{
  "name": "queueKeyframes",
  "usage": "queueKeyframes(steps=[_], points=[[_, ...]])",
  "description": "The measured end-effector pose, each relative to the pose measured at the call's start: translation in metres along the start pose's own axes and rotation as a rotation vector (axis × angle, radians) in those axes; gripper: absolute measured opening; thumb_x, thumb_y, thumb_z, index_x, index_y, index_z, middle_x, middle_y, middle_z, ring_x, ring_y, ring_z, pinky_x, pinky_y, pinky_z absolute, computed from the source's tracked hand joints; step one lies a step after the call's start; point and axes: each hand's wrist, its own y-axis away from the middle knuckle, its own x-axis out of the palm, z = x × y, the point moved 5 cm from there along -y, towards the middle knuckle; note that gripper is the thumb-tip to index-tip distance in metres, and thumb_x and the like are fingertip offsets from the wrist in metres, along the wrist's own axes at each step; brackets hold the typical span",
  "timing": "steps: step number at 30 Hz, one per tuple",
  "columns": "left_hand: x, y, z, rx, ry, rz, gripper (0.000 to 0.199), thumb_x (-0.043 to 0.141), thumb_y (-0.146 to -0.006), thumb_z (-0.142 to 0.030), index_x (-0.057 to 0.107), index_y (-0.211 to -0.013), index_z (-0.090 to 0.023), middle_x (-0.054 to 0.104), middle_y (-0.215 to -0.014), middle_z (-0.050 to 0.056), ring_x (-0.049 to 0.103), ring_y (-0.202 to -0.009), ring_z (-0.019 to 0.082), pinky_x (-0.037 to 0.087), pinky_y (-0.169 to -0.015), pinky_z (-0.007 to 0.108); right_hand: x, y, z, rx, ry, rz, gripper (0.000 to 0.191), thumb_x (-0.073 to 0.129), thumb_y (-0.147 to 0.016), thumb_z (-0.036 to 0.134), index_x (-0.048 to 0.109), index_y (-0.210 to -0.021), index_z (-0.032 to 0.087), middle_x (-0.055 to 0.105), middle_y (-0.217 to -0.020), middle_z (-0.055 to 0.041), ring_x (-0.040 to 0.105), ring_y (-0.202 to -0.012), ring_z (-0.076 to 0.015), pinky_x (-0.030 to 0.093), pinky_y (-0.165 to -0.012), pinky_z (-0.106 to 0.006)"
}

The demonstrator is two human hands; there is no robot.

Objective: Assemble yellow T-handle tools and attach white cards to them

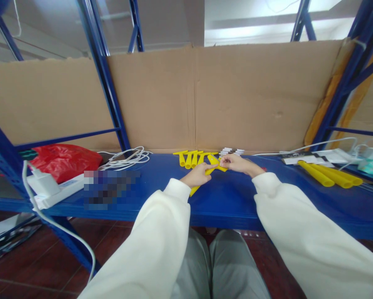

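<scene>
My left hand (197, 175) is wrapped round a yellow T-shaped plastic tool (195, 190), its handle end pointing back toward me. The index finger reaches along toward the tool's head. At that head, my right hand (238, 163) has its fingers pinched together; whatever they may hold is too small to make out. Just beyond the left hand, several similar yellow T-shaped tools (188, 161) lie in a row, round hollow ends toward me. Behind the right hand sit small white-and-black strips (232, 151).
Several yellow tapered tubes (317, 174) lie at the right of the blue shelf (223, 207), near a flat black-and-white package (304, 159). Leftward are a red plastic bag (69, 162), a white power strip (63, 190) and coiled white cable (128, 158). Cardboard (251, 95) walls the back.
</scene>
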Motion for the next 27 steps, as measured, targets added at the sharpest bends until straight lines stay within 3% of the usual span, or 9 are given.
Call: queueKeyframes(steps=[8, 18, 27], points=[[0.001, -0.001, 0.002, 0.003, -0.010, 0.011, 0.064, 0.062, -0.073, -0.005, 0.067, -0.135, -0.019, 0.071, -0.113, 0.009, 0.066, -0.109, 0.025, 0.043, -0.111, 0.039, 0.000, 0.001, 0.003, -0.002, 0.024, -0.008, 0.008, 0.056, -0.071, 0.022, 0.056, -0.063, 0.020, 0.058, -0.062, 0.0013, 0.051, -0.063, -0.0140, 0.046, -0.066, -0.028], [0.003, -0.002, 0.003, 0.048, -0.055, 0.051, 0.065, 0.060, -0.075, -0.006, 0.063, -0.139, -0.017, 0.069, -0.112, 0.009, 0.064, -0.108, 0.025, 0.044, -0.108, 0.039, 0.002, -0.002, -0.010, -0.034, -0.075, -0.004, 0.010, 0.061, -0.068, 0.026, 0.056, -0.061, 0.021, 0.057, -0.061, 0.0015, 0.053, -0.065, -0.0153, 0.047, -0.070, -0.031], [0.003, 0.000, -0.001, 0.070, -0.054, 0.064, 0.064, 0.059, -0.076, -0.005, 0.065, -0.138, -0.018, 0.069, -0.107, 0.009, 0.065, -0.103, 0.024, 0.046, -0.104, 0.038, 0.004, 0.003, -0.015, 0.128, -0.266, -0.031, 0.014, 0.071, -0.063, 0.023, 0.059, -0.071, 0.021, 0.059, -0.070, 0.0029, 0.054, -0.070, -0.0138, 0.046, -0.069, -0.027]])
